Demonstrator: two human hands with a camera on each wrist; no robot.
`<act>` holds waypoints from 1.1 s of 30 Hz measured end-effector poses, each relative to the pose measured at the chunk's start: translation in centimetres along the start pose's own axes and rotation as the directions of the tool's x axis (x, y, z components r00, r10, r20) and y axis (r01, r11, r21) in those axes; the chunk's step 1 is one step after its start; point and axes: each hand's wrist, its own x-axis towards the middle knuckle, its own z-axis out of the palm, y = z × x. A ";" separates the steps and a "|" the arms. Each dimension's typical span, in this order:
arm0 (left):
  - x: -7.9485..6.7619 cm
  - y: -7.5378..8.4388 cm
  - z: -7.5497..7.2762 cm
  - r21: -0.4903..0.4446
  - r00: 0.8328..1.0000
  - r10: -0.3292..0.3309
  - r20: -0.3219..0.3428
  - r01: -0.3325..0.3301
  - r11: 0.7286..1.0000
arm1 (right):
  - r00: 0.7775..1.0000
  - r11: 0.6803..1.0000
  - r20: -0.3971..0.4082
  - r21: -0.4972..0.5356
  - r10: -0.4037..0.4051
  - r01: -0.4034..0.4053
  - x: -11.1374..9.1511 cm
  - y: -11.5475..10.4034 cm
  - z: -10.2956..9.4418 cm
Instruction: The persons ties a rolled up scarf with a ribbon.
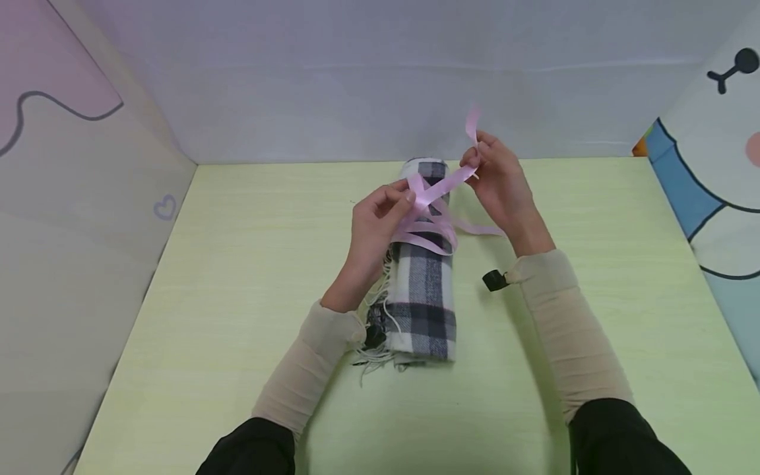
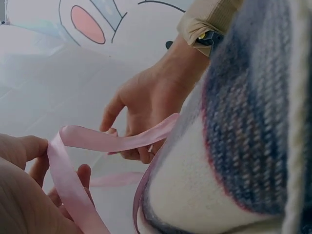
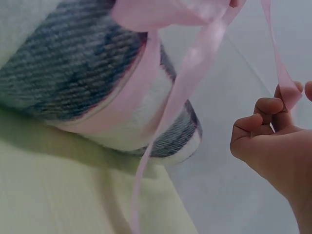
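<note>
A rolled plaid scarf (image 1: 424, 284) in grey, white and dark blue lies lengthwise on the table, its pale fringe (image 1: 374, 356) spilling out at the lower left. Pink ribbon (image 1: 446, 185) wraps round its upper part, with loops and strands crossing on top. Above the scarf's left side, my left hand (image 1: 380, 224) pinches the ribbon between thumb and fingers. My right hand (image 1: 501, 185), up and to the right, pinches another stretch, whose loose end rises above the fingers. In the right wrist view, the ribbon (image 3: 287, 92) runs down into the right fingers (image 3: 268, 105).
The pale yellow-green table (image 1: 267, 264) ends at a whitish back wall (image 1: 326, 112). Side panels with cartoon drawings stand left and right. A loose ribbon tail (image 1: 481, 230) trails right of the scarf. Small black devices (image 1: 495, 280) sit at both wrists.
</note>
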 end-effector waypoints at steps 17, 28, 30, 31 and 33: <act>0.3 -0.3 -0.5 0.165 0.974 0.215 -0.069 -0.201 0.966 | 0.968 0.888 -0.162 -0.392 0.190 -0.240 -0.4 1.4 0.0; 0.5 -0.3 -1.1 0.140 0.957 0.284 -0.056 -0.274 0.952 | 0.908 0.646 -0.268 -0.638 0.324 -0.419 -1.0 1.3 0.4; 0.5 -0.2 -1.2 0.139 0.957 0.287 -0.050 -0.277 0.951 | 0.889 0.579 -0.288 -0.679 0.356 -0.452 -1.1 1.3 0.6; 0.5 -0.2 -1.2 0.138 0.957 0.287 -0.048 -0.279 0.950 | 0.878 0.543 -0.304 -0.696 0.370 -0.470 -1.1 1.2 0.7; 0.5 -0.2 -1.2 0.132 0.955 0.292 -0.043 -0.285 0.949 | 0.861 0.474 -0.343 -0.727 0.376 -0.497 -1.4 1.2 1.0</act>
